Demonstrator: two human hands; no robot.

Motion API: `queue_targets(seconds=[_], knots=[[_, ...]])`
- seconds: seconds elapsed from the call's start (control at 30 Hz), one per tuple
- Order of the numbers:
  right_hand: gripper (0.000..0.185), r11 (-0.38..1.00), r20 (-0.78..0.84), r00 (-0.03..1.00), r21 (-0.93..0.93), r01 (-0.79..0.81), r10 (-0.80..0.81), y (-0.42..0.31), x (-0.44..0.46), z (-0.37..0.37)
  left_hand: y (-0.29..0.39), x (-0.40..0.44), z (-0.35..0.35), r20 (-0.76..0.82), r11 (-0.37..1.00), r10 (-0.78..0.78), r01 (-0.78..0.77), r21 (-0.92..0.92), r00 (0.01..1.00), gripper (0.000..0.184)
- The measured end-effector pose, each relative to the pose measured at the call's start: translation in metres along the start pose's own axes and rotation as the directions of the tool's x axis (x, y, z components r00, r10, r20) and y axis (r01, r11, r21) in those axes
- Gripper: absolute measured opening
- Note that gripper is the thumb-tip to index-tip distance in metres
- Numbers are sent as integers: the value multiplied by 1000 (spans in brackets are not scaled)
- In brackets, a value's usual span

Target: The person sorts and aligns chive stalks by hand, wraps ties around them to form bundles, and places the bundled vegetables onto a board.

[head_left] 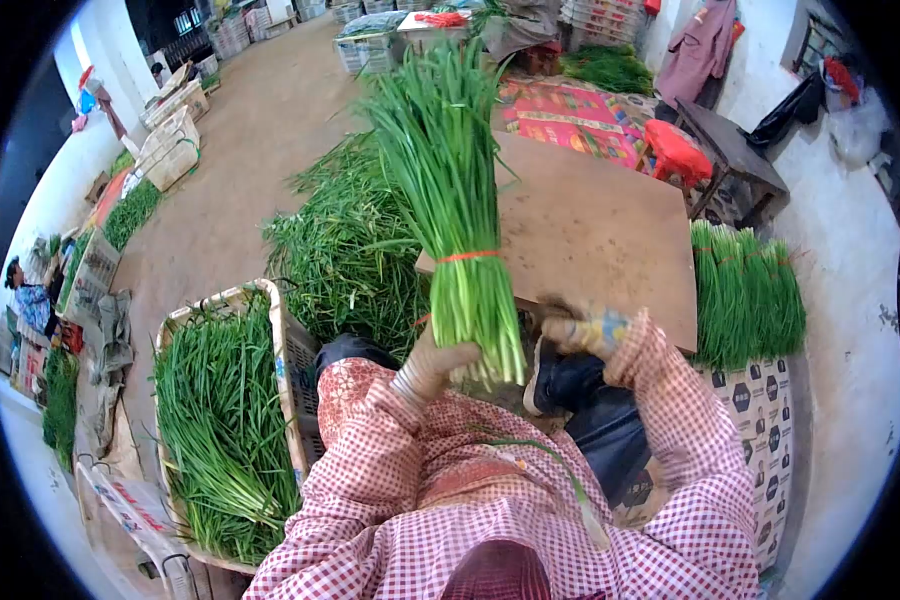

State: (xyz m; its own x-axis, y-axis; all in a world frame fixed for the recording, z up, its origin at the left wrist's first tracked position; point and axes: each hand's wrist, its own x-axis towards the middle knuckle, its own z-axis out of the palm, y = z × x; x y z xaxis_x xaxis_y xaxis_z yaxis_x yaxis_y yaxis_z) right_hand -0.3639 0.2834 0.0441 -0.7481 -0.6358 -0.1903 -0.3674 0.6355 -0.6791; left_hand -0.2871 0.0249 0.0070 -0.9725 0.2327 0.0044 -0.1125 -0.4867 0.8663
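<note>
A tall bunch of green stalks (pixel 450 170), tied with a red band, stands upright in front of me with its pale ends down. My left hand (pixel 438 362), in a light glove, is closed round the lower left of these pale ends. Just right of the bunch is my right hand (pixel 570 332), also gloved and blurred; its fingers are smeared, so what they hold cannot be made out. Behind the bunch lies a brown board (pixel 590 230). One loose leaf with a pale end (pixel 592 515) rests on my checked clothing.
A crate (pixel 282 350) of greens stands at my left, beside a loose pile of greens (pixel 340 240). Tied bunches (pixel 745 300) stand right of the board. A wooden bench (pixel 735 150) is at the back right. Another person (pixel 32 300) sits at the far left.
</note>
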Motion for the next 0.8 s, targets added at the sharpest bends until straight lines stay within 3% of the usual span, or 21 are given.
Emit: queue_targets(seconds=[0.03,0.1,0.17,0.2,0.23,0.3,0.33,0.4,0.43,0.47,0.5,0.53,0.6,0.7,0.77,0.8], knots=[[73,943,-95,995,328,52,-22,-1,13,6,-3,-1,10,-24,999,20,-19,31,1000,82],[64,778,-217,976,612,145,-12,-15,32,17,-26,-4,18,-162,985,18,10,171,987,101],[86,678,-220,975,722,135,40,-32,42,23,-59,-9,7,-125,746,125,-10,666,984,107],[94,641,-222,973,755,135,57,-44,42,23,-55,-13,21,-74,788,86,-22,616,994,120],[74,451,-231,965,879,152,125,-58,32,26,-46,-15,23,-69,784,82,-21,620,994,120],[56,234,-218,958,957,173,184,-33,37,51,-19,-17,16,32,792,-140,92,603,990,126],[52,292,-303,942,922,253,141,24,64,87,-2,-12,19,-66,799,-282,272,536,957,125],[52,494,-461,885,785,373,65,21,58,99,-5,11,8,-116,860,-106,150,488,987,106],[52,492,-455,889,787,372,56,16,52,106,-2,26,11,-168,864,-27,107,491,985,99],[67,291,-388,916,893,344,107,12,44,113,6,32,28,-199,940,62,10,342,978,82],[69,411,-387,914,858,308,121,2,37,110,6,34,30,-203,940,73,1,342,976,82],[71,524,-386,913,810,264,136,-8,30,107,7,39,32,-213,986,48,-12,166,976,76],[68,509,-409,907,805,306,100,0,29,102,7,41,36,-198,986,-5,-28,-162,980,64],[60,480,-464,879,800,361,112,-13,28,80,-1,32,44,-318,989,-105,67,-130,942,64],[53,438,-329,896,881,177,298,-14,36,66,-10,29,47,-303,996,-50,25,-86,952,63],[47,411,-358,859,890,197,366,-14,37,64,-6,27,52,-314,994,-74,45,-99,947,61]])
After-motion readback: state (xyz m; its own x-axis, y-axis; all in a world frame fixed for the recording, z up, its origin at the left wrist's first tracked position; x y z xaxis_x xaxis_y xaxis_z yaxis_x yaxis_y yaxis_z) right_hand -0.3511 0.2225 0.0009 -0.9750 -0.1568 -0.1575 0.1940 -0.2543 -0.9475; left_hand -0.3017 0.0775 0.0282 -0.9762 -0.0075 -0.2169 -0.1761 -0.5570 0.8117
